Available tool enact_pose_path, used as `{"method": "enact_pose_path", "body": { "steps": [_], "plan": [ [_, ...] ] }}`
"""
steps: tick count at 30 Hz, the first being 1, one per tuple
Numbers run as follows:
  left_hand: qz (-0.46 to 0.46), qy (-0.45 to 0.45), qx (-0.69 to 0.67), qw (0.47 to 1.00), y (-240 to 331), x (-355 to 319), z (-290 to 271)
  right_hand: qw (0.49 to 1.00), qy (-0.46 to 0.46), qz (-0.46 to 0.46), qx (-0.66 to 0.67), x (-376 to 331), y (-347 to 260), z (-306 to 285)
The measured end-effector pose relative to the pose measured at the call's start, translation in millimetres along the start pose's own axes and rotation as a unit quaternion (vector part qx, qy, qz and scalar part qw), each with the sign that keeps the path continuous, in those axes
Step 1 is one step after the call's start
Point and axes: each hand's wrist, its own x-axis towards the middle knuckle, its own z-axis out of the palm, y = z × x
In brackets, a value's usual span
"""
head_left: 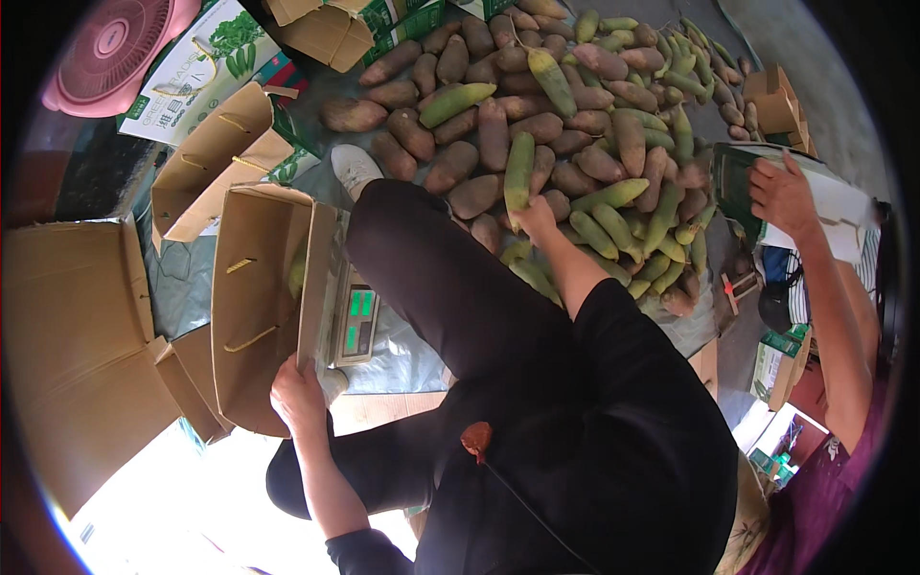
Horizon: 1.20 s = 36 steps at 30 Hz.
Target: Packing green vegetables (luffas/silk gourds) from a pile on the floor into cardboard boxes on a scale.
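My right hand [537, 217] reaches out over my bent knee and grips the lower end of a long green-and-brown vegetable [518, 168] at the near edge of a big heap of the same vegetables [594, 115]. My left hand [299, 393] holds the near edge of an open cardboard box [257, 297]. The box stands on a weighing scale whose green-lit display [358, 318] shows beside it. Something green lies inside the box, mostly hidden by its wall.
Flat and folded cardboard boxes [77, 335] lie on my left, printed green-and-white ones [206, 57] beyond, and a pink fan [115, 43] at top left. Another person's hand [781, 196] holds a green box [743, 182] on the right. My black-trousered legs fill the middle.
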Motion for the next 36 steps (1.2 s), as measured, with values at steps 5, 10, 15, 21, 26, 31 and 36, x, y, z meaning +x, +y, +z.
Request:
{"method": "enact_pose_path", "body": {
  "steps": [5, 10, 15, 21, 26, 31, 36],
  "plan": [
    [-0.016, -0.005, 0.004, 1.0, -4, -4, -2, 0.99, 0.002, 0.099, 0.097, -27, -28, 13],
    [-0.012, -0.003, -0.002, 1.0, -6, -4, 0, 0.987, 0.085, 0.104, 0.091, -17, -40, 24],
    [0.014, 0.0, -0.021, 1.0, -3, 0, 4, 0.979, 0.021, 0.13, 0.156, -3, -26, 9],
    [0.022, 0.012, 0.023, 0.999, -15, -4, 5, 0.867, -0.21, 0.204, 0.403, 11, -35, -13],
    [0.022, 0.027, 0.012, 0.999, -6, -1, 0, 0.954, -0.19, -0.02, 0.232, -34, -123, -62],
    [0.013, 0.022, -0.002, 1.0, -9, -1, 2, 0.889, -0.157, -0.415, 0.116, -81, -236, -87],
    [0.009, -0.016, 0.071, 0.997, -10, 0, -2, 0.708, -0.137, -0.689, -0.073, -157, -340, -75]
  ]
}}
